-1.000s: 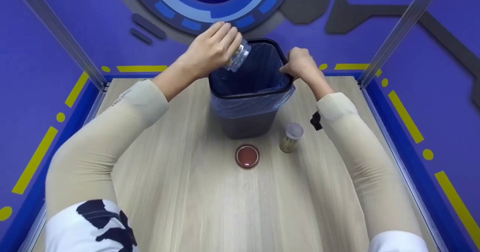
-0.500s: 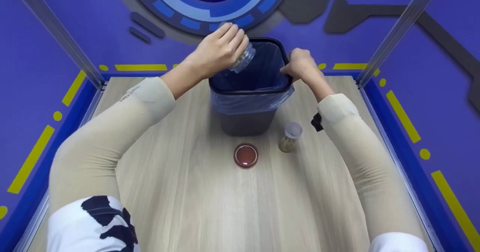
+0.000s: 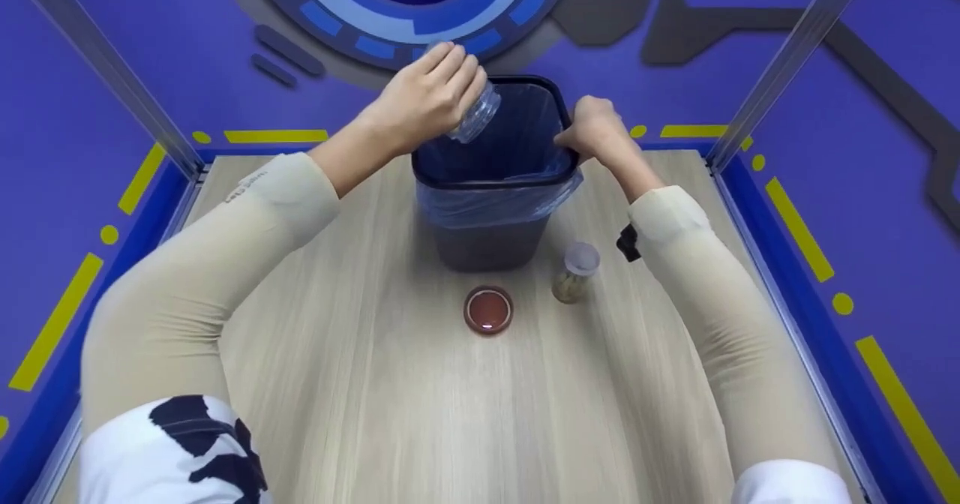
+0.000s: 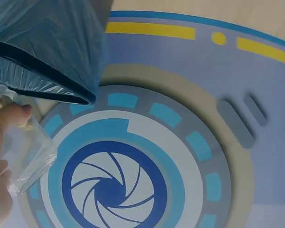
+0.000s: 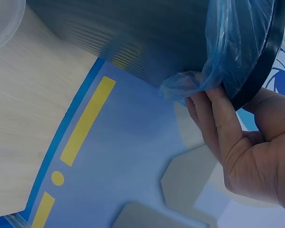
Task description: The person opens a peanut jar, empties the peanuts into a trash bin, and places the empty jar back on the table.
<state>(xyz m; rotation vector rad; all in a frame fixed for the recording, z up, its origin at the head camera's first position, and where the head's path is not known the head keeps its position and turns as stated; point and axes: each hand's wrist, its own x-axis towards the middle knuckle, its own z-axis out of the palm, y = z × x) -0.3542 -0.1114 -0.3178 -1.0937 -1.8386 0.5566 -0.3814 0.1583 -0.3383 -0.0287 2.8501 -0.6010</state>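
In the head view my left hand (image 3: pixel 427 99) grips a clear jar (image 3: pixel 478 118), tilted with its mouth down over the left side of a dark trash bin (image 3: pixel 491 247). The left wrist view shows the jar (image 4: pixel 35 159) as see-through, with a little pale stuff near its upper end by the thumb. My right hand (image 3: pixel 595 129) grips the bin's right rim, its thumb toward the inside. From the right wrist, its fingers (image 5: pixel 218 118) lie under the rim against the blue bin liner (image 5: pixel 237 47). The bin stands upright.
A reddish-brown round lid (image 3: pixel 488 310) lies on the wooden table (image 3: pixel 450 414) in front of the bin. Right of it stands a small clear container (image 3: pixel 575 273) with a frosted top and thin tan pieces inside. A purple-blue wall (image 3: pixel 165 46) rises close behind the bin.
The left hand and jar shifted right over the bin, then came back left. Pale stuff seen in the jar earlier shows less now. The right hand has kept its hold on the rim.
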